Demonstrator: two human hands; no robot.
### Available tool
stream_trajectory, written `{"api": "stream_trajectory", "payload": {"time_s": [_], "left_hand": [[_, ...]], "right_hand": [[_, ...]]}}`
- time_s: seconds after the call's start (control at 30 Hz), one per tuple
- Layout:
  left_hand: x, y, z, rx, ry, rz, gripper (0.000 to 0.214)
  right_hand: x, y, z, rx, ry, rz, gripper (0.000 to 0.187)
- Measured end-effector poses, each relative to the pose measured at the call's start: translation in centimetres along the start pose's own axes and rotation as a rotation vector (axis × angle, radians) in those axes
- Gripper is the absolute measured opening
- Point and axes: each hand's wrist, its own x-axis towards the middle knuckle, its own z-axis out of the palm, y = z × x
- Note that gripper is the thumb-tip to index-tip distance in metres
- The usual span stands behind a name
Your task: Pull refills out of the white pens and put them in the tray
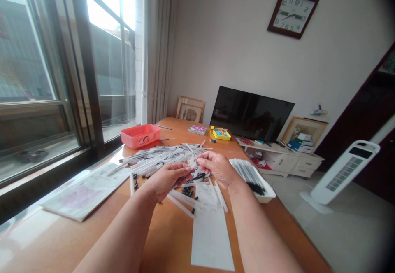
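My left hand (168,177) and my right hand (217,166) meet over the middle of the table, fingers pinched. A small whitish translucent piece (193,162) shows between the fingertips; its exact kind is too blurred to tell. Just beyond them spreads a loose pile of white pen tubes (154,159), some with black ends. Below my fingers lie small black pen caps (187,191) and a few more tubes. A long white paper strip (212,240) lies between my forearms. To the right of my right hand stands a white tray (268,198) of black-ended pens lined up side by side.
A red plastic box (140,136) stands at the far left of the table, by the window. A booklet (86,194) lies at the left edge. Toward the back are a yellow box (221,134) and a small purple book (197,129). A tower fan (344,174) stands right.
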Motion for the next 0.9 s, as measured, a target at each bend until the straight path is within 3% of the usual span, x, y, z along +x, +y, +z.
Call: {"api": "stream_trajectory", "payload": {"time_s": [0.33,0.6,0.9], "left_hand": [[0.3,-0.4,0.2,0.083,0.070,0.011,0.036],[0.5,-0.7,0.5,0.199,0.124,0.087,0.035],[0.4,-0.5,0.7,0.187,0.128,0.092,0.035]], "right_hand": [[-0.2,0.1,-0.1,-0.247,0.014,0.044,0.030],[0.1,0.8,0.6,-0.797,0.151,-0.146,0.043],[0.4,1.5,0.0,-0.582,0.106,-0.039,0.057]]}}
